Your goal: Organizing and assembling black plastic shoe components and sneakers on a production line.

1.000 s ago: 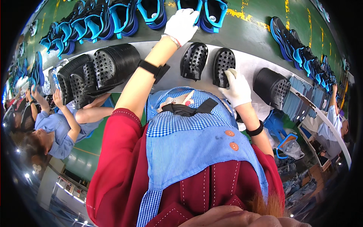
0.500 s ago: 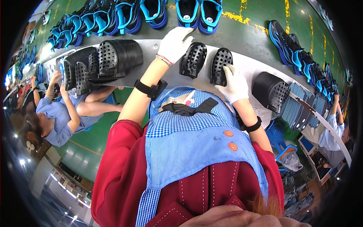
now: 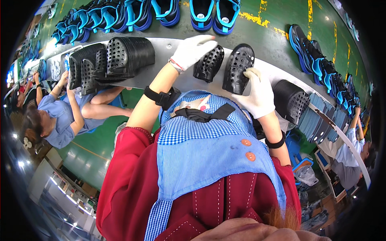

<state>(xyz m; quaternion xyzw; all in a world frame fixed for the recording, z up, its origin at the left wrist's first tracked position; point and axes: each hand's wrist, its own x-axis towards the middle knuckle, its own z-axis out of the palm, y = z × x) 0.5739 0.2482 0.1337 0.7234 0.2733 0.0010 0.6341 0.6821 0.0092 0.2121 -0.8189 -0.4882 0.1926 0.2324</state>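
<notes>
Two black perforated plastic shoe inserts are in front of me at the pale metal bench edge. My left hand [image 3: 194, 51], in a white glove, reaches over beside the upper end of the left insert [image 3: 210, 65]. Its fingers stretch to the right, and I cannot tell whether they touch it. With fingers at its right side and thumb near its lower end, my gloved right hand [image 3: 258, 93] grips the right insert [image 3: 237, 68]. Just beyond stands a pair of black and blue sports shoes [image 3: 213, 18], heels toward me.
Nested stacks of black inserts lie left [image 3: 130, 56] and right [image 3: 290, 98]. Rows of sports shoes [image 3: 108, 16] line the green surface, with another row [image 3: 309, 54] at right. Blue-grey flat pieces [image 3: 321, 116] stand far right. A co-worker [image 3: 56, 108] sits left; another works far right.
My right hand has moved right and slightly down around the right insert, which now looks larger and more tilted. My left hand has shifted right, its fingers closer together. The whole view has shifted slightly.
</notes>
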